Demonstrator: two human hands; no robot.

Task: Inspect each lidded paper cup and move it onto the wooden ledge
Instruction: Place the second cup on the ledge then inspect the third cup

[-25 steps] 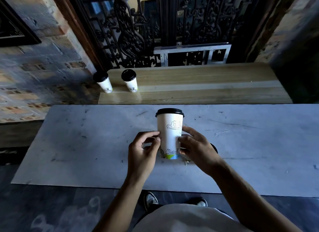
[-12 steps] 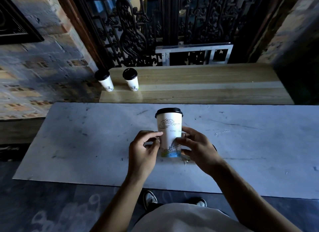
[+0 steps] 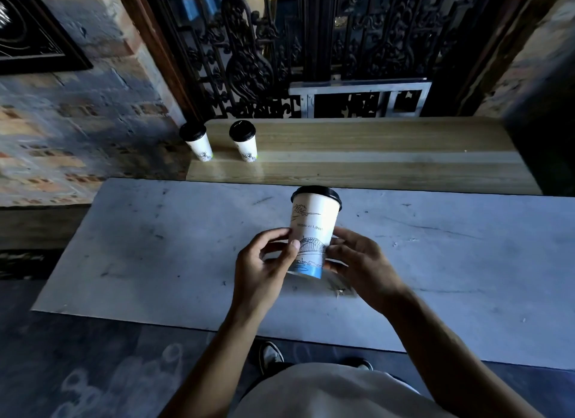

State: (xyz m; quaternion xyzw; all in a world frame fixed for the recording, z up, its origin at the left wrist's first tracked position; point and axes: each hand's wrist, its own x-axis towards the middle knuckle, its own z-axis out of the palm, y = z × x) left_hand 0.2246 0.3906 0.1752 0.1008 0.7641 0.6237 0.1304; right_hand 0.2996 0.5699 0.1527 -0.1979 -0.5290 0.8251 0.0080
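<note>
A white paper cup [image 3: 314,228] with a black lid, line drawings and a blue base band is held upright just above the marble table [image 3: 155,246]. My left hand [image 3: 261,268] grips its lower left side with thumb and fingertips. My right hand [image 3: 361,268] holds the lower right side. Two more lidded cups stand on the wooden ledge [image 3: 373,156] at its left end: one [image 3: 196,141] at the corner, the other [image 3: 245,140] just to its right.
Behind the ledge rises an ornate black iron grille [image 3: 311,44] with a metal frame [image 3: 361,98]. A brick wall [image 3: 77,122] lies to the left, a dark wall to the right. My shoes [image 3: 270,354] show under the table's near edge.
The cup has been turned between my fingers, so a bridge drawing and lettering now face me instead of the cloud sketch. Both hands stay at its base.
</note>
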